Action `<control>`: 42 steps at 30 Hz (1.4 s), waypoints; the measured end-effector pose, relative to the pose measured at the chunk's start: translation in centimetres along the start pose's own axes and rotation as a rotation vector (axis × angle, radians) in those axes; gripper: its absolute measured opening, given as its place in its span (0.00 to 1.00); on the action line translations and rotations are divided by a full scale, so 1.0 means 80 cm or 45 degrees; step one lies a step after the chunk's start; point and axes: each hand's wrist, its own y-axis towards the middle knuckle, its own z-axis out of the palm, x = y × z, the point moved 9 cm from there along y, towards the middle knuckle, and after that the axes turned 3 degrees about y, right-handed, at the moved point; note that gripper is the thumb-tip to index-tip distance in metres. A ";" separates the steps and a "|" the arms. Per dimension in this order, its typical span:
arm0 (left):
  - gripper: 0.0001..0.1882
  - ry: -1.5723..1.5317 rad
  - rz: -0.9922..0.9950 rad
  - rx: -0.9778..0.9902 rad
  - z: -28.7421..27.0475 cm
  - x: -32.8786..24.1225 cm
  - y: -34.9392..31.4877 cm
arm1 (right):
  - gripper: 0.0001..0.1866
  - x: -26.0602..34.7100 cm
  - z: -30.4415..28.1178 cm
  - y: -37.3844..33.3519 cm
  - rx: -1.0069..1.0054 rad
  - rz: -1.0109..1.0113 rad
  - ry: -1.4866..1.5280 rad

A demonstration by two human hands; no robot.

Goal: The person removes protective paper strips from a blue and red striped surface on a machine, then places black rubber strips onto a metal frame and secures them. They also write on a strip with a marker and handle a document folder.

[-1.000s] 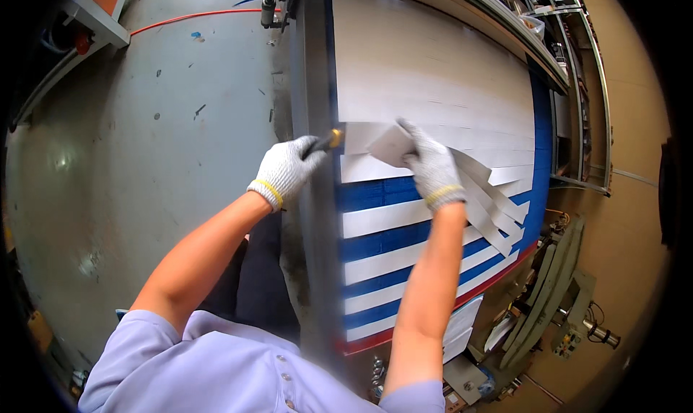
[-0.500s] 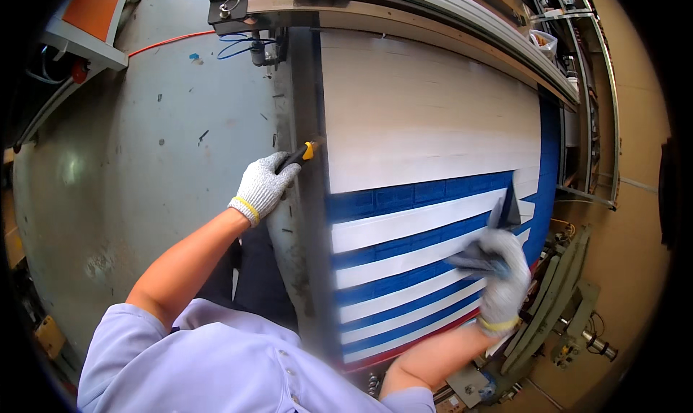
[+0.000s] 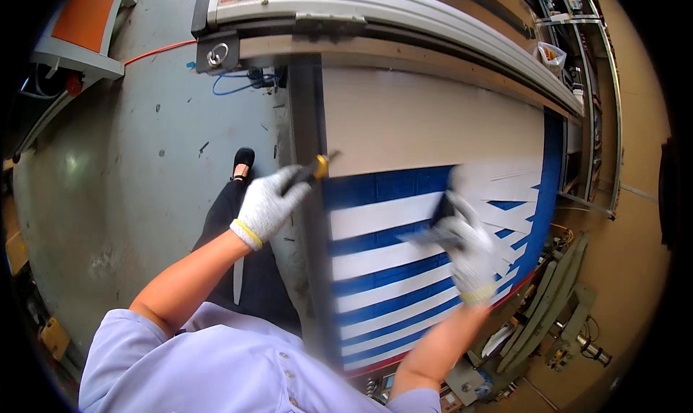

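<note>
My left hand (image 3: pixel 271 203), in a pale knitted glove, is closed around a black-and-yellow hand tool (image 3: pixel 317 169). Its blurred tip reaches the near-left edge of the machine bed (image 3: pixel 307 131). Over the bed my gloved right hand (image 3: pixel 473 250) is smeared by motion; dark, flat shapes show at its fingers, and I cannot make out what they are. Under and beside this hand lie white strips (image 3: pixel 386 258) on a blue surface (image 3: pixel 382 189). To its right, cut strips (image 3: pixel 516 232) lie crossed and tangled. A wide cream sheet (image 3: pixel 433 117) covers the far part.
A long metal gantry beam (image 3: pixel 404 12) spans the far side of the bed. Shelving (image 3: pixel 588 88) stands at the right, with a greenish metal frame (image 3: pixel 545 308) nearer. An orange-topped bench (image 3: pixel 83 23) is at the far left. A red hose (image 3: pixel 162 52) crosses the grey floor.
My right hand has moved left and farther over the strips. Strips at the right now lie more tangled. My left hand, still on the tool, has shifted slightly right. My shoe has come into view.
</note>
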 end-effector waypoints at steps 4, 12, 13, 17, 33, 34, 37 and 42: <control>0.20 -0.143 -0.353 -0.028 -0.024 0.040 0.048 | 0.10 0.017 -0.071 -0.005 -0.169 0.337 0.519; 0.21 0.364 0.120 0.137 -0.017 -0.016 0.064 | 0.29 0.020 0.142 0.165 0.220 -0.201 -0.482; 0.19 0.320 0.280 0.169 -0.014 -0.037 0.060 | 0.28 0.024 0.149 0.175 0.295 -0.147 -0.461; 0.20 0.360 0.379 0.224 -0.024 -0.054 0.077 | 0.19 0.029 0.120 0.180 0.279 -0.069 -0.562; 0.21 0.021 -0.430 0.372 -0.057 0.026 0.182 | 0.30 0.023 0.190 0.255 0.751 0.097 -0.414; 0.21 0.076 -0.467 0.421 -0.054 0.026 0.184 | 0.29 0.022 0.200 0.260 0.784 0.113 -0.408; 0.21 -0.025 -0.261 0.329 -0.054 0.003 0.191 | 0.24 0.031 0.210 0.265 0.749 0.031 -0.357; 0.19 -0.391 -0.451 0.654 -0.060 0.016 0.130 | 0.16 0.068 0.202 0.187 0.724 -0.226 -0.347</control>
